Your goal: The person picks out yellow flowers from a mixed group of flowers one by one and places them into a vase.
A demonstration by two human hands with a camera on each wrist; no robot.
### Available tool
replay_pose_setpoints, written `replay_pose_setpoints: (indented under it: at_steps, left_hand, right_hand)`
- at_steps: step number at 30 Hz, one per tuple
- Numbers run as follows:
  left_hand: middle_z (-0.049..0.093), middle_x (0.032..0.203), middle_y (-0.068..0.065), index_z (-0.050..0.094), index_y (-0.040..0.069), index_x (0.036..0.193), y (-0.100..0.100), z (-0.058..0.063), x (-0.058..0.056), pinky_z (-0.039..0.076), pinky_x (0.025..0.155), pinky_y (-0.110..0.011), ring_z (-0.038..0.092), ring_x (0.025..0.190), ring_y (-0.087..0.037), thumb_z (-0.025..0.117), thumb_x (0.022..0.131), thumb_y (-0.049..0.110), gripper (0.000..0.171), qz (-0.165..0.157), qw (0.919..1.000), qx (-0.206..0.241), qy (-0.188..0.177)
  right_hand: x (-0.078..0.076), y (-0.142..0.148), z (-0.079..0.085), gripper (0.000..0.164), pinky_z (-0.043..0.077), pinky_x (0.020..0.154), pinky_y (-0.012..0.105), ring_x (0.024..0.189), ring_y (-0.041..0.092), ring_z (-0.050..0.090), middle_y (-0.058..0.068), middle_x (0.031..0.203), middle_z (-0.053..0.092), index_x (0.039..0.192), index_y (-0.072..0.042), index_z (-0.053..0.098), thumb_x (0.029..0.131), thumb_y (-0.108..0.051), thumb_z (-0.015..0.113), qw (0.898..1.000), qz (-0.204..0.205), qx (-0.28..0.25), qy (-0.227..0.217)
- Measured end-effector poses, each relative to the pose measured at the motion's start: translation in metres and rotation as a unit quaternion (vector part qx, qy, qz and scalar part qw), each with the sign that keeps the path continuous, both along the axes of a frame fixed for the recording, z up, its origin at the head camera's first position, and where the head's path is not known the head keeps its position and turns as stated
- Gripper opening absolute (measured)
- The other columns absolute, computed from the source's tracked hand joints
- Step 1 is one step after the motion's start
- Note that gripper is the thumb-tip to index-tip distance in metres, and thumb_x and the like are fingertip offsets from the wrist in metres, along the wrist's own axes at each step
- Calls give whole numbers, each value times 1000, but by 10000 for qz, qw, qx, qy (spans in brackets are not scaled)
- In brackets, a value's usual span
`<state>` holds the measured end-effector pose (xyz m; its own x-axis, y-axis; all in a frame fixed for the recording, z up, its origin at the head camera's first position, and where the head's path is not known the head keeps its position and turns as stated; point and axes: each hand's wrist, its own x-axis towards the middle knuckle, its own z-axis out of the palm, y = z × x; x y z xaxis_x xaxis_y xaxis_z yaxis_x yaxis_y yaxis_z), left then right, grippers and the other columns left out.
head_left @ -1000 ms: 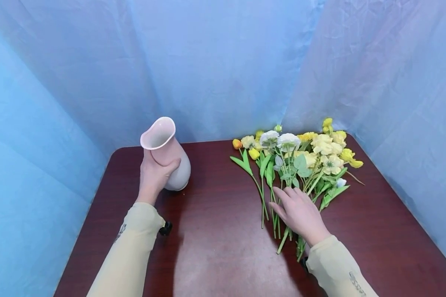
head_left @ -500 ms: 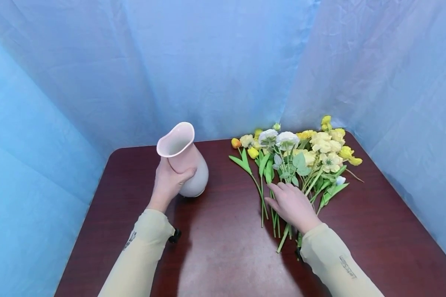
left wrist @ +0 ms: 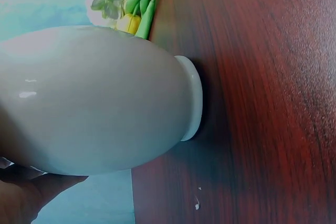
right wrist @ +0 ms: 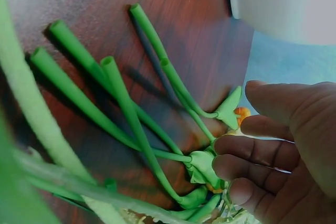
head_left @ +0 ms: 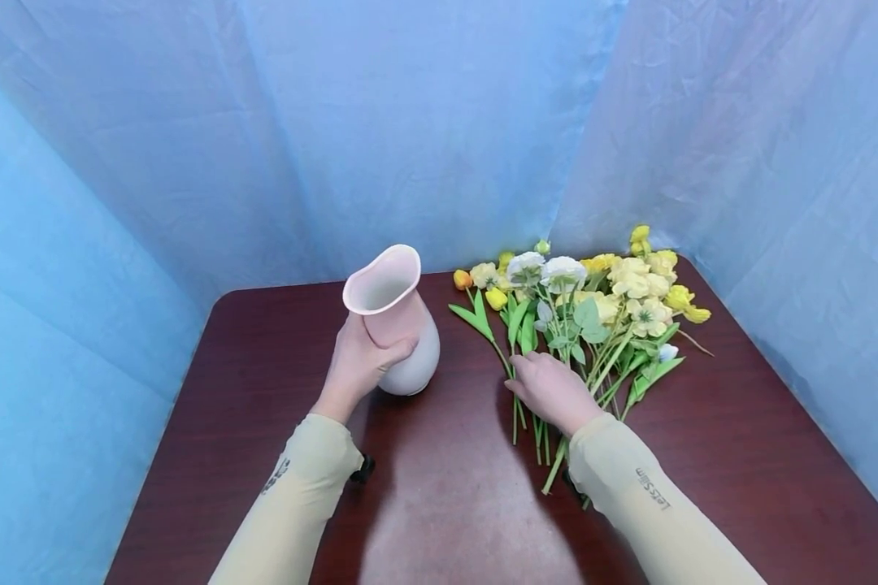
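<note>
My left hand (head_left: 357,361) grips the neck of a vase (head_left: 412,359), pink above and pale grey below, with a wavy open rim. It stands tilted slightly left in the head view; its white foot (left wrist: 193,98) is close over the tabletop in the left wrist view. Artificial flowers lie in a spread bunch at the right. My right hand (head_left: 554,390) hovers over their green stems (right wrist: 79,98), fingers loosely bent and holding nothing. Nearest its fingertips are the tulip stems at the bunch's left side, below an orange tulip (head_left: 462,279) and a yellow tulip (head_left: 495,299).
The dark red-brown table (head_left: 263,341) has rounded back corners. Pale blue curtains (head_left: 424,122) hang behind it and at both sides. White blooms (head_left: 563,275) and cream blooms (head_left: 649,315) fill the bunch's back and right, near the table's far edge.
My left hand has carried the vase rightward across the table, closer to the flowers. My right hand has shifted a little left over the stems.
</note>
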<state>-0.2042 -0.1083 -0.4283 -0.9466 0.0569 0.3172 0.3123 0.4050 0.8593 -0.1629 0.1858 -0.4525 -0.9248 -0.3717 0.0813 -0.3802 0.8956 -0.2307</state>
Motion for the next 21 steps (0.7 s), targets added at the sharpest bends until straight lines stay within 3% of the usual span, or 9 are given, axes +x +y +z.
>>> replay_pose_setpoints:
  at_steps: [11,17,21]
  left_hand:
    - [52,126,13,38,36,137,9,0,2,47,90,-43,51,108,-10,84,67,47,85,-338,9993,-163,79]
    - [52,126,12,38,34,137,8,-1,2,46,92,-43,51,109,-11,84,67,50,85,-341,9993,-173,13]
    - [50,127,14,35,38,137,8,1,5,45,93,-42,49,110,-9,83,67,52,86,-390,9989,-119,-247]
  right_hand:
    - [2,2,2,34,52,83,50,95,34,62,17,103,67,115,3,62,93,-24,66,10000,90,-17,21]
    - [3,5,8,19,53,68,45,75,27,61,6,79,61,93,-5,61,91,-23,67,9998,162,26,96]
    - [4,7,17,27,53,74,48,83,30,63,11,90,66,106,-1,62,92,-24,66,9999,98,60,48]
